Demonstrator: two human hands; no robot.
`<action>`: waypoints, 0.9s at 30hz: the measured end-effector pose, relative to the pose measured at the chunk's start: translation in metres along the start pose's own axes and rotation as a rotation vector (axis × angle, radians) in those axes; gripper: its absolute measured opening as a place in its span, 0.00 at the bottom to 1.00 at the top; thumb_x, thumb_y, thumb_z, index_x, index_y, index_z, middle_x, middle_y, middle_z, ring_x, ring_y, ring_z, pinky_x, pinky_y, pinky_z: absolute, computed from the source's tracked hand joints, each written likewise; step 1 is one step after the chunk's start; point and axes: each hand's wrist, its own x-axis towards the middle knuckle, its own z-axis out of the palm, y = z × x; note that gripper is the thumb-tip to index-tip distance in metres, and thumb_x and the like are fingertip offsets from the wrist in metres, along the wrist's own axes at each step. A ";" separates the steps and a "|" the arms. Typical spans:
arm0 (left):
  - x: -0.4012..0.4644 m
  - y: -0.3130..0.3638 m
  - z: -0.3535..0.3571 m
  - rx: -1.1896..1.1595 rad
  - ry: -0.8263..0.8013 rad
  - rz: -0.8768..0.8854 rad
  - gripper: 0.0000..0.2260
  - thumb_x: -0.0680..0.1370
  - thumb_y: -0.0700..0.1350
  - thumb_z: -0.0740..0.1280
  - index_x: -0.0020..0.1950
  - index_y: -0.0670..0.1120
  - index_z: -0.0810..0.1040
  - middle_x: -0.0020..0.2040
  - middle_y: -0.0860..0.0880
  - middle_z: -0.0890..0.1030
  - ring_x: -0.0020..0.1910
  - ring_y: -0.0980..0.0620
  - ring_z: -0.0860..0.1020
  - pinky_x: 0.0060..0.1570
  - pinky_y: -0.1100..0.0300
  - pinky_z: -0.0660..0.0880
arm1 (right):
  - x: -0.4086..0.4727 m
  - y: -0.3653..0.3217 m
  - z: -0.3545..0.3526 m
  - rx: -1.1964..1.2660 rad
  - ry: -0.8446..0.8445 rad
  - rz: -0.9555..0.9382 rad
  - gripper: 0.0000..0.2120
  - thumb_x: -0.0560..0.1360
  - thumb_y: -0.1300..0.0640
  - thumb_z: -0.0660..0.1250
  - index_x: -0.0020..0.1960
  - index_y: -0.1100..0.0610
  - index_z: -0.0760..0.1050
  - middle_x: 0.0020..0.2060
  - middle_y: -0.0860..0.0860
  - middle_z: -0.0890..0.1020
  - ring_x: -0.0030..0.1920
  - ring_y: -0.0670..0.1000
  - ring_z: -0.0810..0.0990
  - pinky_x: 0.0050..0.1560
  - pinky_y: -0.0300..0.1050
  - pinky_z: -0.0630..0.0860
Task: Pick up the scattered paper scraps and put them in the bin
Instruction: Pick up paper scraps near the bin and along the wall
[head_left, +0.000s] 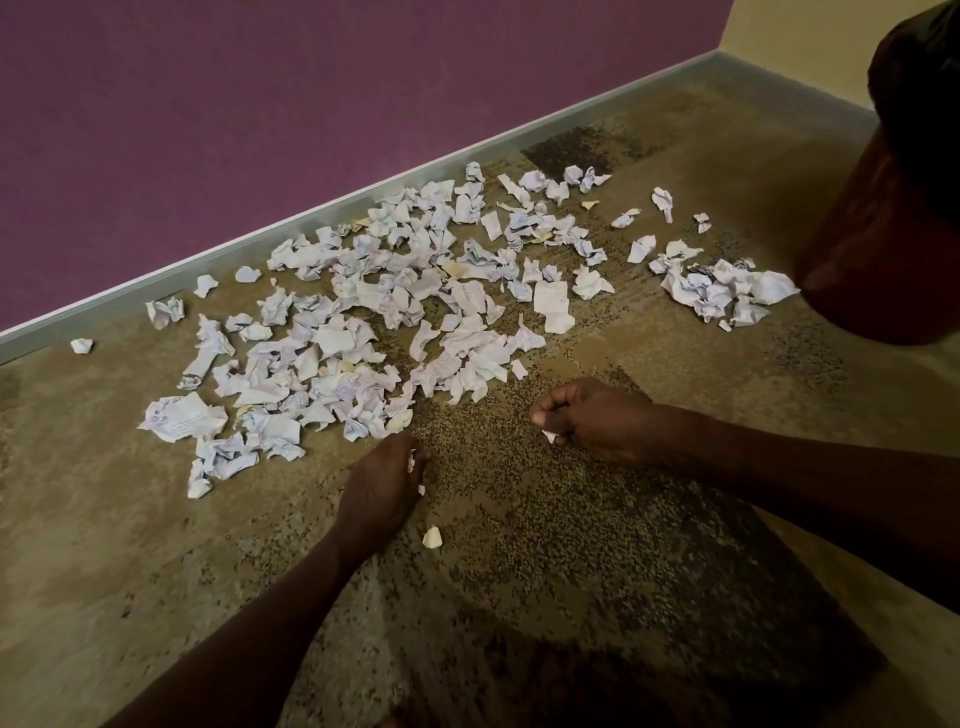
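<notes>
- Right hand (587, 415) curled closed over the floor, fingers pinched on a small white scrap (549, 435) poking out below the knuckles
- Left hand (382, 480) also closed, bits of white paper (412, 461) showing between its fingers at the near edge of the litter
- One cream scrap (432, 537) lies alone on the speckled floor (519, 519), just beside the left wrist
- Main spread of crumpled paper scraps (363, 322) beyond both hands, reaching to the grey skirting (260, 239) under the purple wall (260, 104)
- Smaller cluster (717, 291) far right, touching the base of the dark red bin (883, 234)
</notes>
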 end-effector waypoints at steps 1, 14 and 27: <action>-0.002 0.001 -0.003 -0.025 -0.013 -0.010 0.11 0.82 0.53 0.58 0.54 0.48 0.73 0.48 0.50 0.78 0.45 0.50 0.77 0.42 0.57 0.70 | 0.000 -0.001 0.000 0.001 -0.001 -0.004 0.07 0.76 0.70 0.65 0.42 0.62 0.78 0.38 0.51 0.79 0.36 0.46 0.74 0.33 0.37 0.72; -0.031 -0.014 -0.008 -0.197 -0.133 0.241 0.10 0.82 0.50 0.55 0.53 0.50 0.75 0.46 0.55 0.75 0.43 0.57 0.74 0.43 0.59 0.71 | 0.015 -0.003 0.014 -0.058 -0.049 0.008 0.02 0.76 0.67 0.67 0.46 0.64 0.78 0.44 0.53 0.80 0.41 0.47 0.75 0.37 0.39 0.73; -0.059 -0.013 0.002 -0.003 -0.140 0.378 0.20 0.81 0.63 0.50 0.54 0.52 0.74 0.48 0.56 0.77 0.42 0.58 0.75 0.39 0.63 0.72 | 0.011 -0.002 0.013 -0.052 -0.072 -0.005 0.05 0.77 0.70 0.64 0.51 0.70 0.77 0.40 0.48 0.79 0.35 0.40 0.78 0.33 0.37 0.72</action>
